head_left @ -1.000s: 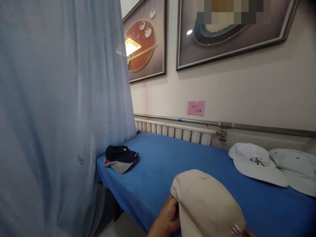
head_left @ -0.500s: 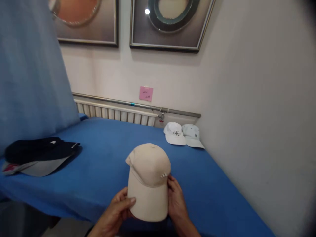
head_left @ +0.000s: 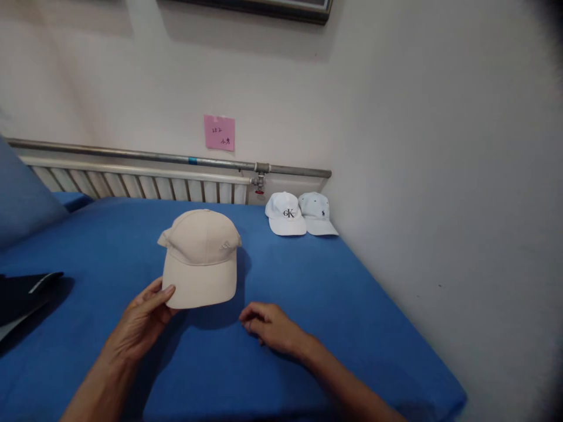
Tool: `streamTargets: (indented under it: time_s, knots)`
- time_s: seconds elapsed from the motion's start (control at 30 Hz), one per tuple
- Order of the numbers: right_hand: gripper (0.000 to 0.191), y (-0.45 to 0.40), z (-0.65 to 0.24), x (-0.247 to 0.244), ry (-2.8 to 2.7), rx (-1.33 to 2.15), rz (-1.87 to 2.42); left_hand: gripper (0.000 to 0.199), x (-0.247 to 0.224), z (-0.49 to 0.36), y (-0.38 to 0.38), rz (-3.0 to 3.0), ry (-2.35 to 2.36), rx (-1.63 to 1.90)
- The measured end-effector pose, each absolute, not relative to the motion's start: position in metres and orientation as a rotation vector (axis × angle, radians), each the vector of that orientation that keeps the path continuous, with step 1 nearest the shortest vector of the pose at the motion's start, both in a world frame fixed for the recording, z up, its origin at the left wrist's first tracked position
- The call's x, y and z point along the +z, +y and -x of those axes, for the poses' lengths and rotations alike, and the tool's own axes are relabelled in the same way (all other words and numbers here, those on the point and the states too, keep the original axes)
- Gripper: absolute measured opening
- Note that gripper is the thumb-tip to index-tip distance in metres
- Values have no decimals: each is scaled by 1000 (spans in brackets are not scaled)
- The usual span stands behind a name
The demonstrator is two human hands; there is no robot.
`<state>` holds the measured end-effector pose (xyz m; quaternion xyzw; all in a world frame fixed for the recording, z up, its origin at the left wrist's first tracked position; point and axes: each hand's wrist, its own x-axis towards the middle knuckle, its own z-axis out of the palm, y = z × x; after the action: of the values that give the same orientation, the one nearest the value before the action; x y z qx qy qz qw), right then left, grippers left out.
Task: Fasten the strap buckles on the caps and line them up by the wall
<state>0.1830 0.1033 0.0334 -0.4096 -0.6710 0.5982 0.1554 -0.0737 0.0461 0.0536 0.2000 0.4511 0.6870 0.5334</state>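
My left hand (head_left: 147, 316) grips a beige baseball cap (head_left: 203, 246) by the left corner of its brim, thumb on top and fingers underneath. The cap is held over the blue-covered surface, crown upward and brim towards me, with a small emblem on its right front. My right hand (head_left: 270, 325) is apart from the cap, to the right of and below the brim. Its fingers are loosely bent and hold nothing.
A white cap (head_left: 285, 215) with black "CK"-like letters and a pale cap (head_left: 317, 214) sit side by side at the far right corner. Dark headwear (head_left: 24, 296) lies at the left edge. Behind the blue cover (head_left: 352, 328) are a radiator (head_left: 167, 186) and pipe (head_left: 149, 157).
My right hand has let go of the beige cap and moved away from it. The left hand keeps hold and has moved the cap left and away from me. My view has shifted.
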Motion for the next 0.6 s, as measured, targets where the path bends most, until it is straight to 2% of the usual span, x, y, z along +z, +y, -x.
streamTargets:
  time_s: [0.13, 0.33, 0.6]
  knots:
    - [15, 130, -184, 34, -2010, 1942, 1089, 29, 63, 64, 97, -493, 1007, 1663]
    - [24, 149, -194, 23, -1899, 2213, 913, 26, 61, 44, 185, -457, 939, 1727]
    - [19, 166, -201, -1, -2120, 2019, 665, 33, 52, 20, 277, -431, 991, 1658]
